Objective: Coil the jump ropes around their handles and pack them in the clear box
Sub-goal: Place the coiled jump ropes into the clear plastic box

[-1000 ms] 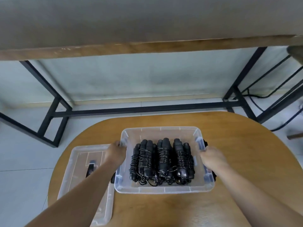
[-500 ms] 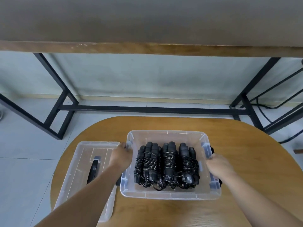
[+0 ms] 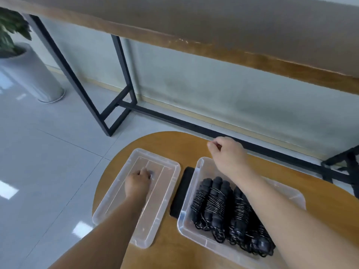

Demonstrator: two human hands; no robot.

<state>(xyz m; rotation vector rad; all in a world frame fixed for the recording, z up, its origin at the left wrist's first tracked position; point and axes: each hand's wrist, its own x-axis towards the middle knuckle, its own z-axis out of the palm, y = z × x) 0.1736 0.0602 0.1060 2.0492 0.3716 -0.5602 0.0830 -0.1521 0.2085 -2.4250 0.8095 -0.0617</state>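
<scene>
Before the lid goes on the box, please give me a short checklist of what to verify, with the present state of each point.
1. Ropes coiled and inside the box: ok; the black coiled ropes lie in a row within its walls.
2. Nothing sticks up over the rim: cannot tell; the right arm hides part of the box.
3. Lid within reach: ok; it lies flat on the table, left of the box.
4. Left hand holds the lid's handle: cannot tell; the fingers are curled at the lid's middle and hide it.
5. Right hand clear of the opening: not ok; it hangs over the box's far corner.
</scene>
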